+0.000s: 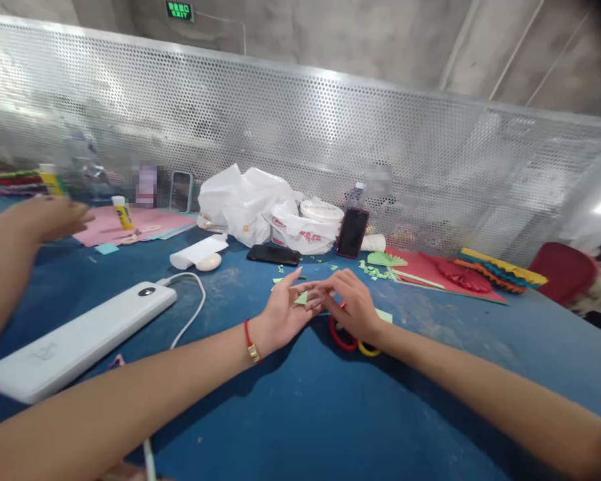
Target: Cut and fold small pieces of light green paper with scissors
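**Hands: left hand (283, 312) and right hand (353, 307) meet over a green paper triangle (301, 298)**

Both hands are held half open, the fingertips almost meeting at the triangle; whether it is pinched cannot be made out. A red-and-yellow looped object (353, 342) is partly hidden under the right hand, and its kind cannot be told. A second green paper piece (383, 315) is cut off by the same hand. All of this is placed on a blue worktop (300, 414). A white power bank (75, 341) is seen to the near left. At far left, a co-worker's hand (43, 219) is held above pink paper (130, 227), with a glue stick (123, 212) beside it. Red card (431, 274) is laid to the far right.
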`<state>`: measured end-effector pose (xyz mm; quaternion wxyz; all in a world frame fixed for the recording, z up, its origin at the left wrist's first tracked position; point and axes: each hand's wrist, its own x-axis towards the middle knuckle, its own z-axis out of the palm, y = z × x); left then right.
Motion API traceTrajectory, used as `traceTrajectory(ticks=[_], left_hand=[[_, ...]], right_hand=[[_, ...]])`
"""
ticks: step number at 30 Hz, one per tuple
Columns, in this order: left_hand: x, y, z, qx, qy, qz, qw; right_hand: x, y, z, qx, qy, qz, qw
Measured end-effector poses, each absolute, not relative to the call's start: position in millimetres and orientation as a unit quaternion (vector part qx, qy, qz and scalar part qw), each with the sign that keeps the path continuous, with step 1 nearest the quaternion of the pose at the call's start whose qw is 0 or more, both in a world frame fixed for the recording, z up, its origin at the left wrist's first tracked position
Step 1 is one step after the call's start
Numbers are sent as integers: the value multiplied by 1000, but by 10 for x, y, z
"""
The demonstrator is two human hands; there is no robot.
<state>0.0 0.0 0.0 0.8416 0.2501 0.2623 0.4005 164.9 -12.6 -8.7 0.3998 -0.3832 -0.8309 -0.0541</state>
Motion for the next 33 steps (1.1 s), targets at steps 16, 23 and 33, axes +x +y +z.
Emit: traceTrajectory(ticks=[16, 23, 33], left_hand=[[132, -150, -116, 530, 249, 430, 687], [96, -82, -105, 611, 356, 486, 515], [39, 60, -147, 725, 355, 422, 413]], right_hand=[[1797, -68, -215, -370, -790, 135, 470], [1834, 8, -183, -380, -708, 364, 471], [1826, -21, -144, -355, -696, 429, 452]])
